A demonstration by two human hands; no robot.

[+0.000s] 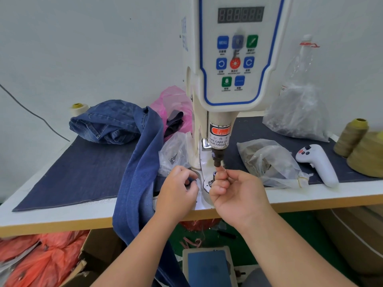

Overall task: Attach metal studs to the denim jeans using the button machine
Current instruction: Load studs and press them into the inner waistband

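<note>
A small cream thread spool (pixel 77 107) stands at the far left rear of the bench (pixel 62 216), beside a heap of denim jeans (pixel 107 123) whose one leg trails forward over a dark denim mat (pixel 83 168) and hangs off the bench's front edge. Under the bench at left, orange plastic bags (pixel 41 259) spill from a cardboard box (pixel 91 251). The left hand (pixel 178 191) is curled around a fold of the blue denim just beside the round base of the button machine (pixel 238 59), which rises at centre with its panel of blue, green and red buttons. Behind it lies a pink plastic bag (pixel 172 100). The right hand (pixel 234 191), palm turned up, pinches a small item between thumb and fingertips directly under the machine's dark punch (pixel 217 158); what it holds is too small to identify. To the right sit a clear bag of small parts (pixel 269 160), a white handheld controller (pixel 319 162), a larger clear bag (pixel 298 114), a plastic bottle (pixel 300 59) and olive thread cones (pixel 352 137).
</note>
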